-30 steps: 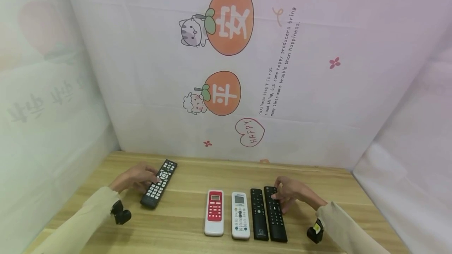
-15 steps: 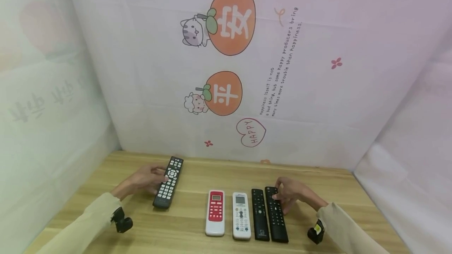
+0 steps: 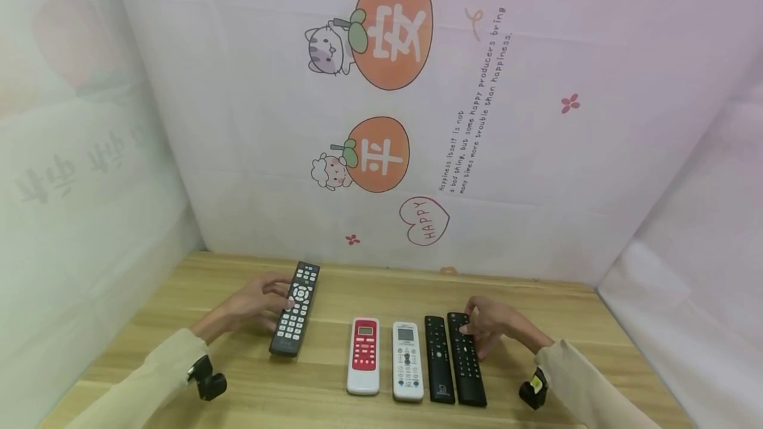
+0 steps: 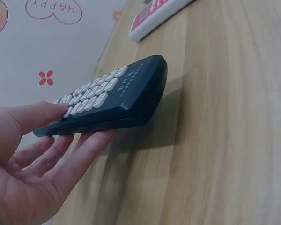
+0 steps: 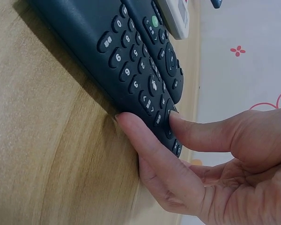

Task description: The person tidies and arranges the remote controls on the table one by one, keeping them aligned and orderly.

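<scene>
In the head view my left hand (image 3: 256,303) pinches a black remote control with white buttons (image 3: 296,310), thumb on its button face and fingers beneath. The left wrist view shows that remote (image 4: 107,101) tilted and raised off the wood, its shadow below. My right hand (image 3: 491,323) holds the rightmost black remote control (image 3: 467,366) by its upper part. Seen from the right wrist, the thumb (image 5: 201,133) presses on its buttons while the fingers lie along its side. Close beside it lies another black remote control (image 3: 439,363).
Left of the black pair, a white remote control (image 3: 408,376) and a white remote control with a red panel (image 3: 363,382) lie side by side on the wooden table (image 3: 322,409). A printed white cloth (image 3: 268,151) rises behind the table, with cloth walls at both sides.
My left hand has carried the white-buttoned remote control to the right, toward the others, and it stands a little more upright in the head view. The right hand has stayed in place.
</scene>
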`<action>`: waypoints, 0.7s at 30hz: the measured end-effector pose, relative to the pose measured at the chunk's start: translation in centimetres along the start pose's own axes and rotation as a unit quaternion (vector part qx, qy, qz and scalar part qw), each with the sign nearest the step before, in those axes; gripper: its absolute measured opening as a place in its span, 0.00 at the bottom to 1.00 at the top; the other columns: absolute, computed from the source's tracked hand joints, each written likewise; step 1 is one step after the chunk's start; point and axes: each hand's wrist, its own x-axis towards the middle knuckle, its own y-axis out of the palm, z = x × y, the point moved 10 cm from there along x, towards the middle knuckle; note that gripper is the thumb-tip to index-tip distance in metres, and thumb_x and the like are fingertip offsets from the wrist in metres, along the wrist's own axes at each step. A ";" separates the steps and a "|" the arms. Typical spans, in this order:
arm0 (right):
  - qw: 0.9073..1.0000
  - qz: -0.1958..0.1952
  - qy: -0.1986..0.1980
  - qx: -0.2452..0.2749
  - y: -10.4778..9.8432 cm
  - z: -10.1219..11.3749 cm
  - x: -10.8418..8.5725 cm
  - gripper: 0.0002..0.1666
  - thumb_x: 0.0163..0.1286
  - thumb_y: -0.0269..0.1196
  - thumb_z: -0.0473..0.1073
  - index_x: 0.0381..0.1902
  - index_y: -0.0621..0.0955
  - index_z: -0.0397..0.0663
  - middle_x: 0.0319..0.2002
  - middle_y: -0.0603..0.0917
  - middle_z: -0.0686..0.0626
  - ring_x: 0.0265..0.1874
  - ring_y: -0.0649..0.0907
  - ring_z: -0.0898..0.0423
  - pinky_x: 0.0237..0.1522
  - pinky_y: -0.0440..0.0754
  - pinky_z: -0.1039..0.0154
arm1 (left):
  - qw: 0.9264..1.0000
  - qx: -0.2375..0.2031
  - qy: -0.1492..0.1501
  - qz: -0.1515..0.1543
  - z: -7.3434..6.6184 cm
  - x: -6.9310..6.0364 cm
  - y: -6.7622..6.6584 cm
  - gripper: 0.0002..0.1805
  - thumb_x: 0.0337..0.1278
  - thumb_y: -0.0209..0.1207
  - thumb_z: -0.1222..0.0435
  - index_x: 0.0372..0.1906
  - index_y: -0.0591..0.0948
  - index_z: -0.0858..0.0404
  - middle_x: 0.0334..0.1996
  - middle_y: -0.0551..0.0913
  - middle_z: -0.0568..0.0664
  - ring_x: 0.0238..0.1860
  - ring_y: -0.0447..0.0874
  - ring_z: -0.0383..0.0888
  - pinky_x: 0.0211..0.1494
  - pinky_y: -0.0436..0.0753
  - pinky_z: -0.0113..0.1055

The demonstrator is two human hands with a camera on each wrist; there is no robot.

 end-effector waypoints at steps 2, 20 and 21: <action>1.000 0.001 0.001 0.001 0.0 -0.1 0.1 0.20 0.74 0.64 0.31 0.56 0.69 0.30 0.39 0.81 0.33 0.37 0.88 0.45 0.34 0.91 0.52 | 1.000 -0.008 -0.004 -0.001 0.0 -0.2 0.3 0.44 0.61 0.68 0.69 0.78 0.59 0.74 0.61 0.74 0.72 0.46 0.86 0.55 0.40 0.91 0.50; 1.000 0.003 0.006 0.001 0.0 -0.1 0.1 0.20 0.73 0.65 0.31 0.56 0.70 0.30 0.40 0.82 0.33 0.38 0.88 0.45 0.35 0.91 0.52 | 0.999 -0.021 -0.007 0.039 -0.1 -1.6 4.0 0.48 0.60 0.68 0.70 0.80 0.55 0.71 0.56 0.78 0.68 0.41 0.88 0.53 0.36 0.91 0.50; 1.000 0.003 0.005 0.000 0.0 -0.1 0.1 0.20 0.73 0.65 0.31 0.56 0.70 0.30 0.40 0.82 0.33 0.38 0.88 0.45 0.35 0.91 0.52 | 0.999 -0.024 -0.006 0.044 -0.1 -1.7 4.4 0.48 0.60 0.68 0.70 0.80 0.55 0.72 0.56 0.78 0.67 0.41 0.88 0.53 0.36 0.91 0.50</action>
